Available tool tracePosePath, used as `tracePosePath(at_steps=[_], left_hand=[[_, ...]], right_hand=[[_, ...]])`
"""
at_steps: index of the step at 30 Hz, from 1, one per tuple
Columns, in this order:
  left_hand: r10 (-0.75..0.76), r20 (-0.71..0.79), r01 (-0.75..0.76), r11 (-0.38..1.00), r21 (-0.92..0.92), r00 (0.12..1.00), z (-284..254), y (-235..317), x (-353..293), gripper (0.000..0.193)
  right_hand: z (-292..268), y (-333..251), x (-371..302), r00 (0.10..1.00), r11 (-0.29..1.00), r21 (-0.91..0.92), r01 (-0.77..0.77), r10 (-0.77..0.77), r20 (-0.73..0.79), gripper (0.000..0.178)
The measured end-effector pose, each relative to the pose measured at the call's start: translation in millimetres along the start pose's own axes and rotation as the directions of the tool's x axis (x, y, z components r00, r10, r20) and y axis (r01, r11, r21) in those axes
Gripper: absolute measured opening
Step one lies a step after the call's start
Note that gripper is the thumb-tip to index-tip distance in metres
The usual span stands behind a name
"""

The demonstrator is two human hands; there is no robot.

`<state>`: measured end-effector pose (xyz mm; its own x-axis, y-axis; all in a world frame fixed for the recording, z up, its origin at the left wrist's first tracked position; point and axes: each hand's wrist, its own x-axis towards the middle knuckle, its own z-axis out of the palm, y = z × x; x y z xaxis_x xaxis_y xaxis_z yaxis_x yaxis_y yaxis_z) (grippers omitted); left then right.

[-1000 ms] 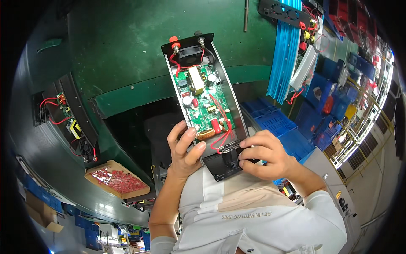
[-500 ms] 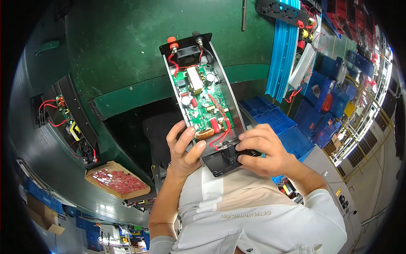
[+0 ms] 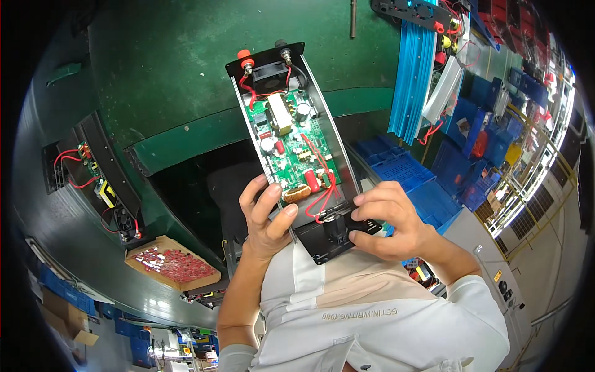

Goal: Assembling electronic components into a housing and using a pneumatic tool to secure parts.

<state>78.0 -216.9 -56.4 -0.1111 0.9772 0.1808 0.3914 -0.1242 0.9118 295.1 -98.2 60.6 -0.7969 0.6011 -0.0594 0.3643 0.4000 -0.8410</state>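
Observation:
An uncovered power inverter (image 3: pixel 302 146) is held in front of me, its far end above the green table edge. Its housing bears a green circuit board with coils, capacitors and red wires. A red terminal (image 3: pixel 245 59), a black terminal (image 3: pixel 285 54) and a fan sit at the far end. My left hand (image 3: pixel 265 214) grips the housing's near left side, thumb over the rim. At the near end, a black end panel (image 3: pixel 316 247) with a socket (image 3: pixel 335 229) lies tilted, red wires running to it. My right hand (image 3: pixel 396 223) pinches its right part; fingertips are partly hidden.
Another opened inverter (image 3: pixel 102 183) lies at the left beside a cardboard tray (image 3: pixel 167 286) of small red parts. Blue metal housings (image 3: pixel 412 80) and a black fan panel (image 3: pixel 412 11) are at the upper right. Blue crates (image 3: pixel 403 167) stand right of my legs.
The inverter's far end has shifted slightly up and left. The black end panel has tilted so that more of its face shows, and my right fingers have shifted on it.

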Motion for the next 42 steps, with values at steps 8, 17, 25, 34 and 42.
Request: tracePosePath(at_steps=[8, 17, 25, 34, 42], left_hand=[[0.015, -0.004, -0.015, 1.0, 0.022, 1.0, 1.4, -3.0, -2.7, 0.078], [0.023, -0.02, -0.023, 0.999, 0.025, 1.0, 4.1, -3.2, -3.4, 0.079], [0.023, -0.013, -0.023, 0.999, 0.023, 1.0, 2.9, -2.7, -3.2, 0.079], [0.028, 0.0, -0.028, 0.999, 0.039, 1.0, 1.5, -2.6, -3.4, 0.078], [0.013, -0.002, -0.013, 0.999, 0.046, 1.0, 0.4, -0.2, -0.4, 0.079]], right_hand=[[1.0, 2.6, 0.0, 1.0, 0.999, 0.023, -0.027, 0.027, 0.0, 0.022], [2.2, 4.4, -2.3, 0.999, 0.999, 0.021, -0.047, 0.047, -0.005, 0.022], [1.2, 3.7, -1.2, 0.998, 0.998, 0.011, -0.058, 0.058, 0.018, 0.024], [1.3, -1.4, 0.9, 0.999, 0.999, 0.021, -0.047, 0.047, -0.006, 0.02], [-1.7, 5.1, 3.3, 0.998, 0.997, 0.057, -0.058, 0.058, 0.01, 0.03]])
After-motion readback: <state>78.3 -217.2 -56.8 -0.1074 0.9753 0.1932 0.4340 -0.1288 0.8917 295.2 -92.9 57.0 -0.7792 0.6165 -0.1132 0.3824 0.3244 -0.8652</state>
